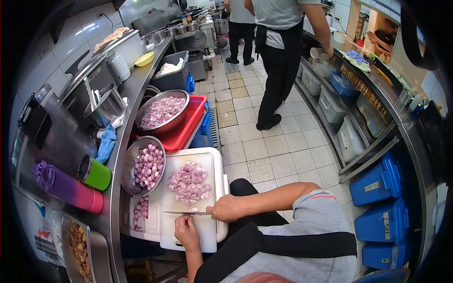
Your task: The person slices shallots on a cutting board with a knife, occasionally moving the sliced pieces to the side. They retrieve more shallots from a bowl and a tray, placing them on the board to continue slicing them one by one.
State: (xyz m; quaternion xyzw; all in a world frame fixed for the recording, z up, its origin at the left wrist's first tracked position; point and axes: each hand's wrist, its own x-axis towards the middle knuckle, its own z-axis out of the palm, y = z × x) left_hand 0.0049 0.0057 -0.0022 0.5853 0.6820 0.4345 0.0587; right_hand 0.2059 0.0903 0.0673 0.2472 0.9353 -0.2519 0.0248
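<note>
My right hand (225, 207) is closed around the handle of a kitchen knife (186, 213), whose blade lies across a white cutting board (170, 235). Close behind the blade, the fingers of my left hand (187, 232) are pinched on a shallot, mostly hidden by the fingertips. Beyond the knife is a pile of sliced shallots (189, 183). A metal bowl (127, 177) of whole peeled shallots (148, 166) stands at the board's left. More whole shallots (140, 214) lie in the white tub (215, 155) under the board.
Farther off, a metal bowl (183, 113) of sliced shallots sits in a red basket (197, 123). On the left counter stand a purple bottle (68, 186) and a green tumbler (96, 173). Two people (281, 61) stand in the aisle. Blue lidded bins (377, 181) line the right.
</note>
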